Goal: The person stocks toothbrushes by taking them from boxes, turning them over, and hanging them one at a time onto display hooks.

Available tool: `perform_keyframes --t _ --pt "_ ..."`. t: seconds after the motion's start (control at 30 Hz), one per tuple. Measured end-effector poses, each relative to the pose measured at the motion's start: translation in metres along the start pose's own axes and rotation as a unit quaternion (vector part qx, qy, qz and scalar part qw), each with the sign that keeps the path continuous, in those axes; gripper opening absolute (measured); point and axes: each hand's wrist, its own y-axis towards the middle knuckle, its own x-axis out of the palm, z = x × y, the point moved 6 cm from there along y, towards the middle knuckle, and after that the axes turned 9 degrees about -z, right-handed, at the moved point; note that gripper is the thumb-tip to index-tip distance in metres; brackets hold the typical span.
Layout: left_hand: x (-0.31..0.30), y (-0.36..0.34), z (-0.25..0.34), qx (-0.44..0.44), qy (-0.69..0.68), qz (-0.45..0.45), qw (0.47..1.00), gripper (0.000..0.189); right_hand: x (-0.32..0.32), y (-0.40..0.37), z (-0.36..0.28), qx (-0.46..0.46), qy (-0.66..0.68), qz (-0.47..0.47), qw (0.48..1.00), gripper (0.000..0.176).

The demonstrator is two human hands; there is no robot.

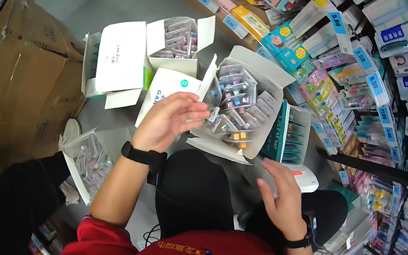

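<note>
— So, the left hand [170, 119], what is it up to?
— It is stretched forward with a black wristband [142, 155] on it, the fingers loosely spread and half-extended. The tips meet a small clear pack [212, 115] at the near edge of the open white box [271, 71]. I cannot tell whether the pack is pinched or only touched.
— And what is in that box?
— It is crammed with more of those small clear packs, and its flaps are folded out. It sits on the floor just ahead of the person's dark knees.
— What about the right hand [282, 196]?
— It is open and holding nothing, palm down, with the fingers fanned over the right knee. Just beyond it lies a white packet [305, 178], and past that stands a teal box [290, 134], right against the open white box.
— What lies further out?
— Left of the left hand is a white carton with a green mark [167, 91]. Behind that stand a second opened box of packs [178, 38] and a closed white box [121, 55]. By the left forearm lies a clear tray [89, 159], and a big cardboard carton [28, 69] stands at the far left. On the right, store shelves [387, 78] carry toothbrush packs and blue price tags
</note>
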Motion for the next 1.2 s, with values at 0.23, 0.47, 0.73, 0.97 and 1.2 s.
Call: perform_keyframes --t 0.23,0.47,0.73,0.97,1.2 --pt "0.005 -0.007 0.013 -0.046 0.057 -0.006 0.997 0.020 0.054 0.016 -0.007 -0.081 0.035 -0.182 0.979 0.027" --pt "0.048 -0.042 0.063 0.056 0.052 -0.046 0.996 0.015 0.067 0.046 0.026 0.012 0.094 -0.187 0.978 0.022" --pt "0.096 -0.072 0.005 -0.016 0.164 -0.245 0.955 0.015 0.080 0.088 0.042 -0.012 0.028 -0.191 0.981 0.031" --pt "0.083 -0.069 -0.007 -0.013 0.380 -0.196 0.904 0.020 0.098 0.090 0.045 -0.045 -0.031 -0.201 0.978 0.039" --pt "0.069 -0.082 0.036 -0.081 0.232 -0.109 0.963 0.020 0.091 0.080 0.034 -0.059 -0.111 -0.185 0.975 0.041"
